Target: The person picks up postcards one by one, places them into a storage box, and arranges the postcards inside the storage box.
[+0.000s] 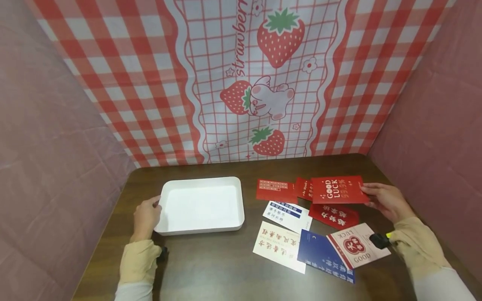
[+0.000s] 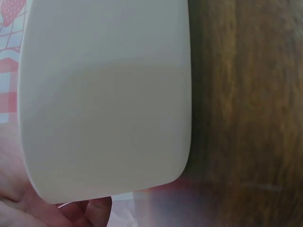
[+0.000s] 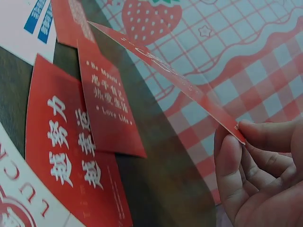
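Note:
My right hand (image 1: 382,199) pinches the right edge of a red "GOOD LUCK" card (image 1: 339,190) and holds it just above the table. The right wrist view shows this card (image 3: 175,80) edge-on, with thumb and fingers (image 3: 236,156) closed on its corner. Below it lie other red cards (image 3: 104,104), one with white characters (image 1: 334,215). My left hand (image 1: 146,217) rests against the left rim of an empty white tray (image 1: 233,184). The tray's pale side (image 2: 104,109) fills the left wrist view, with my fingers (image 2: 90,210) at its lower corner.
Several more cards lie spread on the brown table: a red one (image 1: 276,190), a white and blue one (image 1: 287,215), a cream one (image 1: 280,246), a blue one (image 1: 324,255) and a white "GOOD LUCK" one (image 1: 357,250). A strawberry cloth backdrop (image 1: 263,79) and pink side walls enclose the table.

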Demonstrator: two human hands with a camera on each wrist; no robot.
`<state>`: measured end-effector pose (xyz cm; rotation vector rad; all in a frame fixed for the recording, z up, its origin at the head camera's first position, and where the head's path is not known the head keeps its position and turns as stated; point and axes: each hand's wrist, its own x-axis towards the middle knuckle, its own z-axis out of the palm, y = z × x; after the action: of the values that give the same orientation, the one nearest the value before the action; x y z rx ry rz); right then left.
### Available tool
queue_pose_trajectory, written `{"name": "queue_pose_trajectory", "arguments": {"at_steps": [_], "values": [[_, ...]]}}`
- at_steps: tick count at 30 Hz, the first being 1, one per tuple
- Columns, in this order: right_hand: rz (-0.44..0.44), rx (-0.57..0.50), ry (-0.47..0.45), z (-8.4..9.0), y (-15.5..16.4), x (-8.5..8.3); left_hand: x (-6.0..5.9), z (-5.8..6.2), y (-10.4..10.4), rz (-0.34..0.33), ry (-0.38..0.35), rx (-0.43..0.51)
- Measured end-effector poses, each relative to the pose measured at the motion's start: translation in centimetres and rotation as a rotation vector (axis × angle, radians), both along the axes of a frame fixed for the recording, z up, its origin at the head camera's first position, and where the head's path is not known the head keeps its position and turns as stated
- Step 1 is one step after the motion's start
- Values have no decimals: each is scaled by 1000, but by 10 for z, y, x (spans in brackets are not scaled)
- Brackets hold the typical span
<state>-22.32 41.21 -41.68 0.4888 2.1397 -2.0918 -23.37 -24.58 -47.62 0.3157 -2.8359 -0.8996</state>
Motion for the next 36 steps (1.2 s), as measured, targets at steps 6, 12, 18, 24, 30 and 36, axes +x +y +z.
{"name": "queue_pose_trajectory", "arguments": {"at_steps": [6,12,18,24,30,36], "values": [[17,-15,23,4,-10,-3,1,0,-1,-1,-2,18],[27,53,32,6,-18,-4,3,-3,-1,24,-32,41],[42,151,29,11,-25,-6,3,-1,-2,30,-43,59],[33,55,51,16,-32,-8,1,1,-3,16,-41,64],[66,21,80,19,-42,-12,0,2,-2,22,-20,64],[84,46,80,21,-57,-18,0,-1,-3,26,-17,73]]}}
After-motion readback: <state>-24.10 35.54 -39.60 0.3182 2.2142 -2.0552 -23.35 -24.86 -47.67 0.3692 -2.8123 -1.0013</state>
